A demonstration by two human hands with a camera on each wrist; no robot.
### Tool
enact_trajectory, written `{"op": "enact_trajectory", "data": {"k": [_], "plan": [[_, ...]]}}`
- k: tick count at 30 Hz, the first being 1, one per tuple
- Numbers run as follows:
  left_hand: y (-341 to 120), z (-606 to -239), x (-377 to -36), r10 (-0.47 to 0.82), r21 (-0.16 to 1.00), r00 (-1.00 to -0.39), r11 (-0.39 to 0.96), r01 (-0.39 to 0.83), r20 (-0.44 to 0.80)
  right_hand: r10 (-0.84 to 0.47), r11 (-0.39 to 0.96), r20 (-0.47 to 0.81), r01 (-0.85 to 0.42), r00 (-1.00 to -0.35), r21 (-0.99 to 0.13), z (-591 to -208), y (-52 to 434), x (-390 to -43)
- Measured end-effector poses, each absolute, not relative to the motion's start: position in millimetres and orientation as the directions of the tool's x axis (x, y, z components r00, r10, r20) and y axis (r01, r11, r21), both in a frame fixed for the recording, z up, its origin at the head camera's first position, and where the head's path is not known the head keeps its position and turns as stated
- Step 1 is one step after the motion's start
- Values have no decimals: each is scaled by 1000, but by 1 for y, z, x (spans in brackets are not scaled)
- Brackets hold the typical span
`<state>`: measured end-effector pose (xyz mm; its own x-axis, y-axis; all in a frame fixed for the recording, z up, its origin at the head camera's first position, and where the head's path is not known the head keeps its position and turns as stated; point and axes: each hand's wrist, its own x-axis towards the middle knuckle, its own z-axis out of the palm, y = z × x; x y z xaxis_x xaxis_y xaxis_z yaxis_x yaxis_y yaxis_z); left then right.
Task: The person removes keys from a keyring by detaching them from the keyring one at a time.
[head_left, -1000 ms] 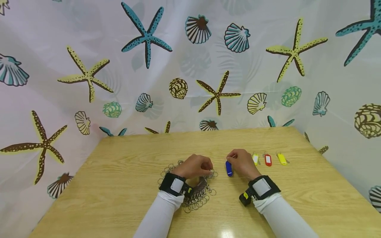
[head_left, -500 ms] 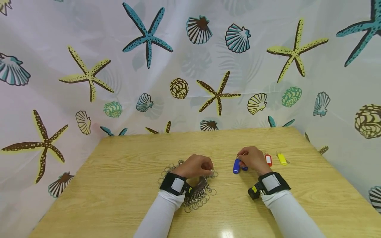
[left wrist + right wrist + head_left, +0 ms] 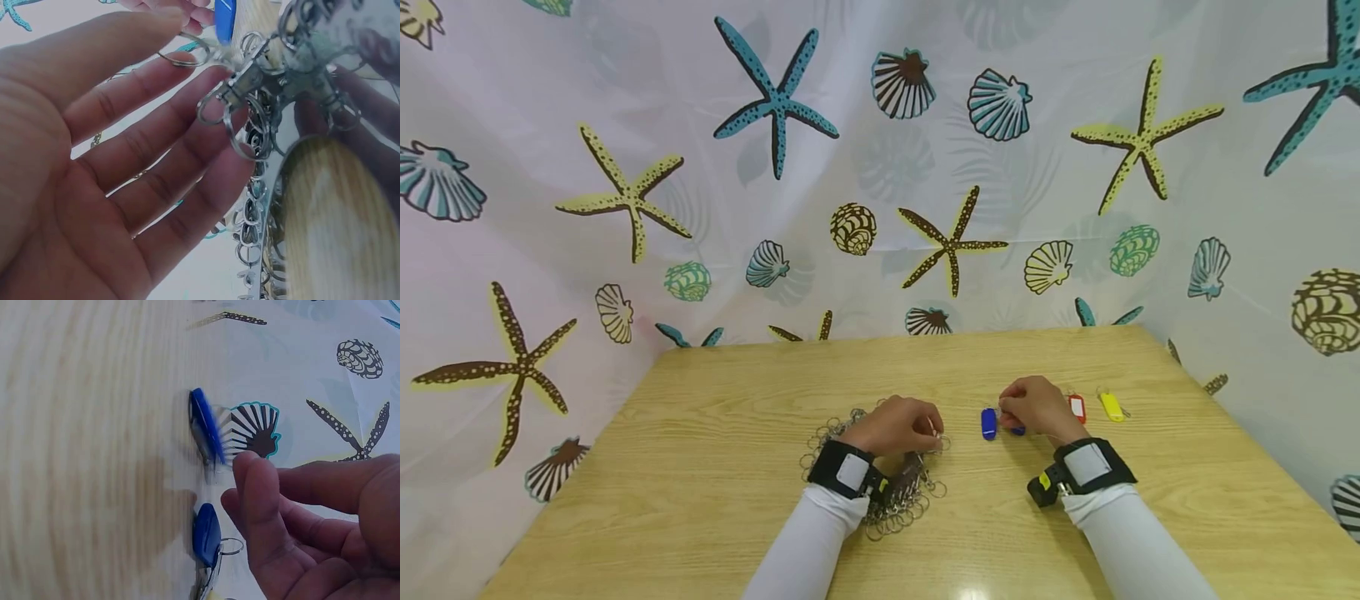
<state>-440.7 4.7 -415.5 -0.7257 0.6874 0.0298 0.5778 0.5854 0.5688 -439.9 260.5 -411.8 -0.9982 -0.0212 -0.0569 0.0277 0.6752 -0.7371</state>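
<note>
My left hand (image 3: 891,429) is over a bundle of metal clasps and split rings (image 3: 901,507). In the left wrist view its thumb and forefinger pinch one ring (image 3: 180,63); the other fingers are extended beside the clasps. Thumb and fingertips meet on my right hand (image 3: 1037,406), near the ring end of a blue key tag (image 3: 988,424). That end is blurred in the right wrist view, and the hand seems to hold the tag by it. Partly under the same hand lies a second blue key tag (image 3: 206,534), with a ring and key attached.
Right of the right hand, a red key tag (image 3: 1078,408) with a white label and a yellow key tag (image 3: 1111,407) lie in a row. The wooden table (image 3: 700,467) meets a shell-and-starfish curtain (image 3: 850,292) at the back and sides.
My right hand moved right with the blue key tag, covering a yellow tag; since half a second ago the tag has shifted slightly left of the fingertips. My left hand has barely moved.
</note>
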Motion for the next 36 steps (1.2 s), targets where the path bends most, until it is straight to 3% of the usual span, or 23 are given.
{"op": "enact_trajectory", "data": {"k": [5,9,14,19,24,27,31,36], "plan": [[4,-416,-441,700,566,-712,566,600,56,-19,653,-42,19,-999,-757,-405,252,-436],[-9,-412,-437,688,578,-723,567,587,59,-195,605,39,-152,-980,-781,-400,233,-431],[-38,-410,-433,677,528,-732,593,607,82,-513,539,124,-431,-849,-724,-392,204,-417],[-64,-401,-419,679,425,-731,645,635,62,-707,491,139,-623,-693,-608,-385,173,-394],[-71,-395,-397,701,224,-713,692,687,22,-763,497,85,-665,-641,-557,-387,155,-377],[-75,-394,-384,664,134,-746,736,663,48,-762,531,51,-668,-645,-521,-393,147,-372],[-83,-395,-371,640,75,-762,759,647,97,-772,564,19,-698,-636,-442,-402,136,-365],[-85,-395,-368,667,119,-731,722,682,143,-765,583,28,-710,-644,-394,-402,137,-359]]}}
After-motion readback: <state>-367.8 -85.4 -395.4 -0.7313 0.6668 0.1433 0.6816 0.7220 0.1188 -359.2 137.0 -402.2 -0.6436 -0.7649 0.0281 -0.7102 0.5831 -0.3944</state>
